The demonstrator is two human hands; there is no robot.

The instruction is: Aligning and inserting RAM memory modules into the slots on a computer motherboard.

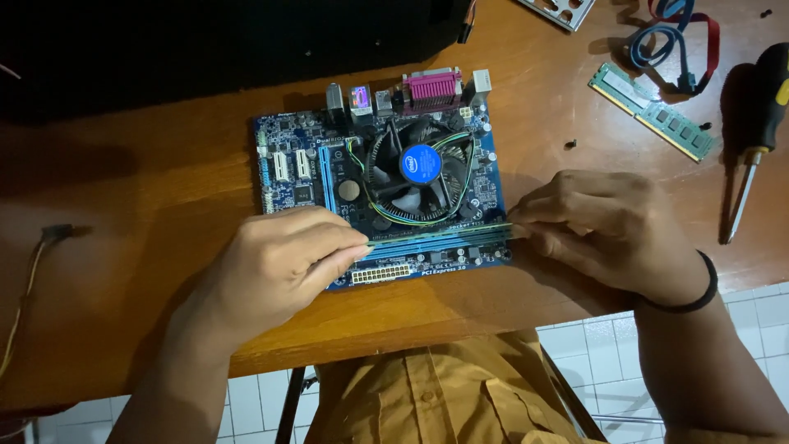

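Hands (279, 263) pinching memory stick (440, 236), motherboard (288, 156)

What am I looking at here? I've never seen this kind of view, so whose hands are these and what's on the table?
This is one picture from a camera worn on a person's head, looking down at their own two bare hands. There is no robot. On the wooden table lies a blue circuit board with a round cooling fan. The left hand and the right hand each pinch one end of a long thin memory stick at the board's near edge. At the far right lie a second memory stick, a screwdriver and red and blue cables.
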